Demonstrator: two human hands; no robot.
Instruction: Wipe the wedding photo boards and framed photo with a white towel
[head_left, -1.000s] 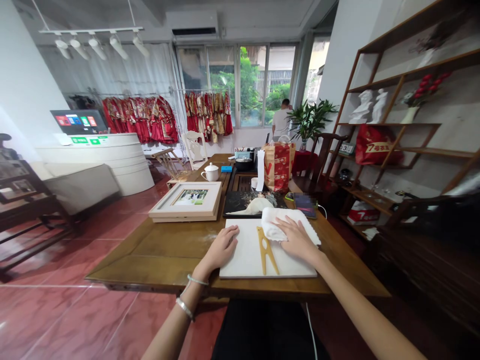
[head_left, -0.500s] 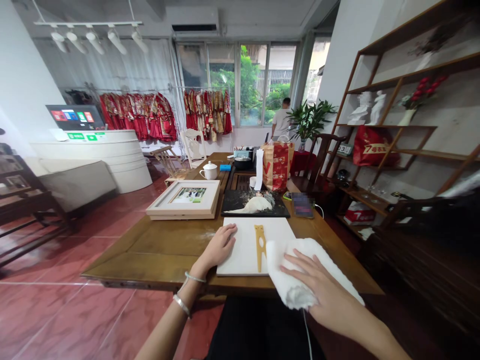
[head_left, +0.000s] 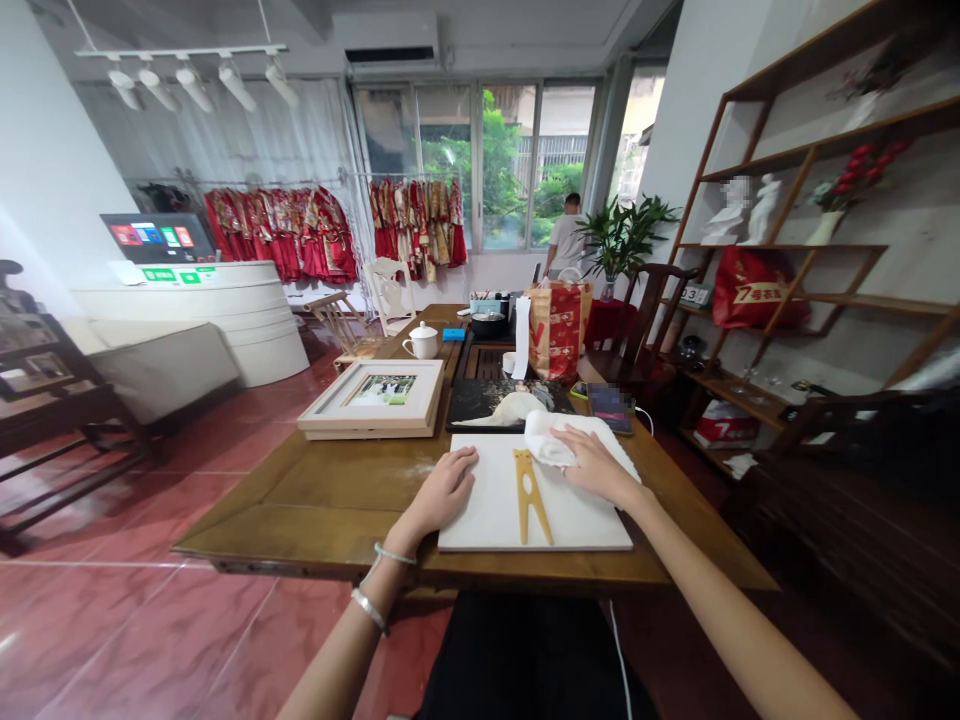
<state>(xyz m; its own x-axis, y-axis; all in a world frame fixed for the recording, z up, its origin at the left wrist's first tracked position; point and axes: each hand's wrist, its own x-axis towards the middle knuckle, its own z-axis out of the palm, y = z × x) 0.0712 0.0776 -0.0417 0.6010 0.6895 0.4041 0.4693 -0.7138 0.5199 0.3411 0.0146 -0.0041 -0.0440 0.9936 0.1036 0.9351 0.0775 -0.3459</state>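
Observation:
A flat white board [head_left: 480, 515] lies on the wooden table in front of me. On it lies a flat yellow cat-shaped piece [head_left: 526, 485] with two long legs and a round hole in its body. My left hand [head_left: 448, 487] rests on the board's left edge, fingers stretched out and holding nothing. With my right hand [head_left: 596, 465] I hold a bunched white cloth [head_left: 544, 437] against the board's far right corner. Part of the cloth spreads out to the right beyond my fingers, and the board beneath it is hidden.
Behind the board is a black slab [head_left: 487, 393] with a white shape on it. A framed picture [head_left: 375, 395] lies to the left, near a lidded white cup [head_left: 422, 342]. A phone [head_left: 609, 405] and a red patterned bag [head_left: 559, 330] are on the right. A person [head_left: 566, 238] stands by the window.
My right hand has moved the cloth away from me, from the board's near right side to its far right corner. The yellow piece's right leg now shows. My left hand stays put.

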